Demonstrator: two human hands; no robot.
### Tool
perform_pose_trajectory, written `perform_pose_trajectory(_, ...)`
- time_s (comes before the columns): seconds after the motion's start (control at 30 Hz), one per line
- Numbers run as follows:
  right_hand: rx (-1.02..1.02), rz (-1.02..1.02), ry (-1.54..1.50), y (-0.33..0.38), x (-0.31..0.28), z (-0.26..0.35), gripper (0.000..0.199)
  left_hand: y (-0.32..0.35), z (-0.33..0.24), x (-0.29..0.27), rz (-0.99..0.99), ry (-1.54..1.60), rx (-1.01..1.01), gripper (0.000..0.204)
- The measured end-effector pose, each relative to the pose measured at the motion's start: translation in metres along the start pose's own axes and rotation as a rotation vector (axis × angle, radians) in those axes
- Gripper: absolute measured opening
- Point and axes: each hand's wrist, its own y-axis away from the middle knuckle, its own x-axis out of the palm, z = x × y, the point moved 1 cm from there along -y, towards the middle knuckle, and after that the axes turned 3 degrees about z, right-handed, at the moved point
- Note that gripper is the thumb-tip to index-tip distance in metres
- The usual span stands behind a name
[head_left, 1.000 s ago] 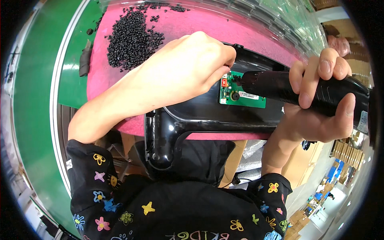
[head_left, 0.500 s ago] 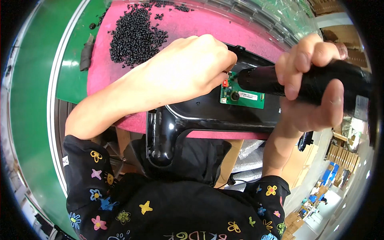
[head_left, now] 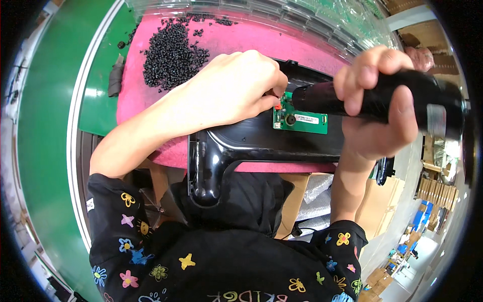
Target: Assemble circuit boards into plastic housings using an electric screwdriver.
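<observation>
Grasping a black cylindrical tool (head_left: 376,103) is the right hand (head_left: 371,135); left hand (head_left: 249,83) curls by a green rectangular circuit board (head_left: 302,127), hold unclear

We note green counter (head_left: 95,103) at left, pink mat (head_left: 132,100) over part of it. Dark grey roll (head_left: 115,79) lies on green, just beside mat edge; small black round piece (head_left: 121,45) farther up. Clear plastic trays (head_left: 322,25) we find lined along far side of mat. Below near edge: cardboard (head_left: 292,209), silvery wrapping (head_left: 318,190), black cable (head_left: 296,232). At right, we record brown cartons (head_left: 436,194) in row, blue items (head_left: 422,216) near them, too small to identify.
</observation>
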Motion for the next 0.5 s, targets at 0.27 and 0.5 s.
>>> perform_pose_trajectory(0.27,-0.205,-0.258,-0.201,0.013,0.005,0.04,0.035,-0.007,-0.002,-0.004,-0.095,0.221,0.175,0.011)
perform_pose_trajectory(0.5,-0.209,-0.291,-0.213,0.022,0.003,0.054,0.034,-0.008,-0.005,-0.007,0.115,0.532,0.041,0.024)
